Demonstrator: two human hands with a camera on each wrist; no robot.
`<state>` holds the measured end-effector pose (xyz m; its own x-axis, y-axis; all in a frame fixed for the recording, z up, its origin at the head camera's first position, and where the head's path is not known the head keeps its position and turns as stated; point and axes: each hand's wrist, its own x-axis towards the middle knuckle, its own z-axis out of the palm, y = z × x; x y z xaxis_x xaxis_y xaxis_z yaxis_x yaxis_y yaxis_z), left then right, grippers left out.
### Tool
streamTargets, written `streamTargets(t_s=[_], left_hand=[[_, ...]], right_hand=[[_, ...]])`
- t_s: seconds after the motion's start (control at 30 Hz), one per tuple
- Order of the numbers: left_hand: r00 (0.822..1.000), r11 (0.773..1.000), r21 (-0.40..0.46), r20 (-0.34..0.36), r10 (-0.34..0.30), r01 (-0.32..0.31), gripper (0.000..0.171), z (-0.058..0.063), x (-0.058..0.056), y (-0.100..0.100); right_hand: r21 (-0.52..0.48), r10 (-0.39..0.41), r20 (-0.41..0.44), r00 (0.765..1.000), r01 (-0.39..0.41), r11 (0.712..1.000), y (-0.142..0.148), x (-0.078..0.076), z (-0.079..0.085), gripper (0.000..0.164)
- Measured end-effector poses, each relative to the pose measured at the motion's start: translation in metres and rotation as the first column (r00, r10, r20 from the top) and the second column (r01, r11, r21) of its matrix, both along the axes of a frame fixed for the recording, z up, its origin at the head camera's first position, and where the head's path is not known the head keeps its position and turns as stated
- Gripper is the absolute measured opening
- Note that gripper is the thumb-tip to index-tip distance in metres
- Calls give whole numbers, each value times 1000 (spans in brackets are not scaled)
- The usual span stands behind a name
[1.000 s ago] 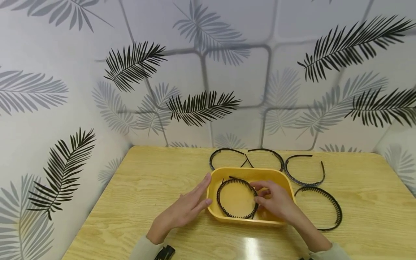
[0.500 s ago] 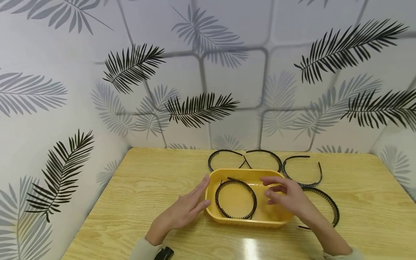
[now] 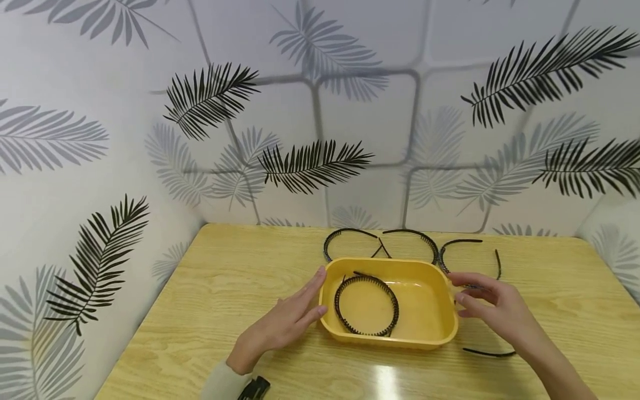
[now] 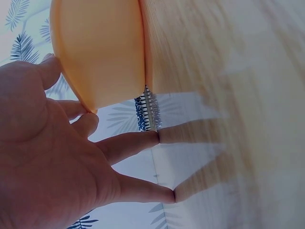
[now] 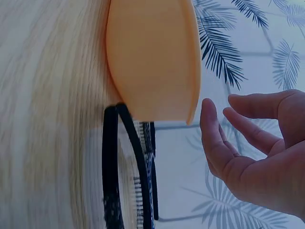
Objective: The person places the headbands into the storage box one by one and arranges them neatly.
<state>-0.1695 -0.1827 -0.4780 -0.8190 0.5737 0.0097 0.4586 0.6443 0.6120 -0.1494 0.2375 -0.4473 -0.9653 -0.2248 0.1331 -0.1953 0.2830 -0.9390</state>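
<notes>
Headbands [image 3: 397,308], black, toothed: some inside the yellow tray [image 3: 425,311] at its left, others outside, behind and right.
Left hand [image 3: 285,322]: straight-fingered against tray's left end; a light brace suits. Right hand [image 3: 502,308]: loosely bent, empty, beside tray's right end; best pinch a smooth tip, avoiding snagged teeth.

Pale leaf-patterned walls [image 3: 365,122] border a yellowish wood-grain table [image 3: 225,266] reflecting light [image 3: 386,382].
</notes>
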Motion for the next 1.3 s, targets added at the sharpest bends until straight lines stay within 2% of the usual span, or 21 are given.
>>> streamTargets(t_s=[0.13, 0.27, 0.47, 0.73, 0.83, 0.9, 1.03, 1.3], left_hand=[[1000, 1000, -2, -11, -10, 10, 70, 1, -1, 1], [1000, 1000, -1, -20, -17, 17, 69, 1, -2, 2], [1000, 1000, -4, -21, -22, 22, 69, 0, -2, 3], [1000, 1000, -1, -13, -22, 22, 69, 1, -1, 5], [1000, 1000, -1, -10, -21, 21, 69, 1, -1, 4], [1000, 1000, -2, -14, -21, 21, 69, 0, -1, 4], [1000, 1000, -7, -8, -12, 12, 70, -1, -1, 2], [1000, 1000, 6, 2, -11, 11, 70, 1, -1, 0]], right_hand=[[85, -76, -51, 996, 81, 993, 17, 3, -3, 37], [182, -142, -74, 987, 154, 971, 31, 7, -7, 40], [271, -208, -53, 977, 215, 938, 50, 12, -14, 43], [358, -280, -93, 956, 294, 886, 74, 17, -30, 49], [410, -290, -43, 956, 282, 868, 81, 18, -33, 54], [430, -284, -5, 959, 258, 865, 85, 18, -35, 57], [460, -259, 12, 966, 224, 859, 91, 18, -38, 57], [468, -197, 87, 977, 134, 874, 97, 16, -44, 60]])
